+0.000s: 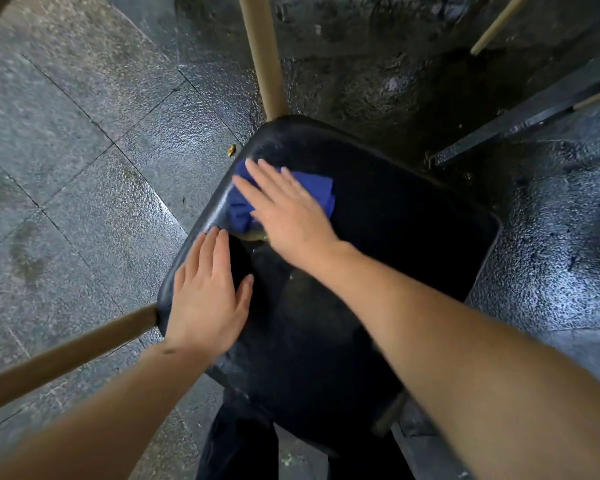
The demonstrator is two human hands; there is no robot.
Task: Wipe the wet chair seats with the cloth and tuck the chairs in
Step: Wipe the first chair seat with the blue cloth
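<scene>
— Head view: where was the cloth?
— Your right hand pressed the blue cloth flat, fingers straight and slightly apart, on the black chair seat.
— And your left hand?
— Flat on the seat's left edge, fingers together, above wet paving.

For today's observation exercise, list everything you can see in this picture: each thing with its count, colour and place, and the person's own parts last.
Black plastic chair seat: one, black and glossy, centre of view.
Blue cloth: one, blue and crumpled, on the seat's far left part, under the right hand.
Tan wooden chair legs: two plainly seen, tan, at the seat's far and left corners.
Grey paving slabs: many, grey and wet-looking, on the ground to the left.
Small yellow scrap: one, yellowish, on the paving beside the seat.
Left hand: one, flat on the seat's left edge.
Right hand: one, fingers straight, pressing the cloth.
</scene>
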